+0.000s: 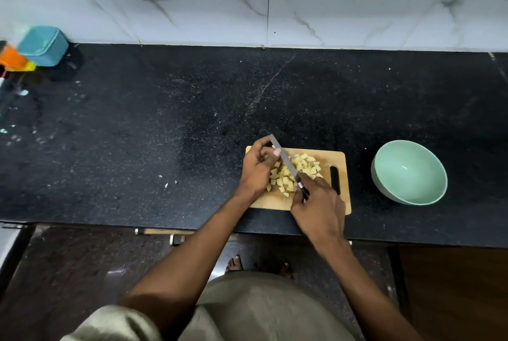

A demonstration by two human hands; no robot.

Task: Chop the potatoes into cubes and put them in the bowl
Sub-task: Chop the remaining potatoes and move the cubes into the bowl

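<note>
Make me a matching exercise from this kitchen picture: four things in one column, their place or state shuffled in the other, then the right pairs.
Things:
1. bowl
2. potato cubes
3. knife
4. teal box

Places or states:
A. heaped on the cutting board
B. at the far left of the counter, by the wall
C. empty, to the right of the board
D. held by its handle in the right hand, with the left hand at the blade

Pairs: 1-C, 2-A, 3-D, 4-B
</note>
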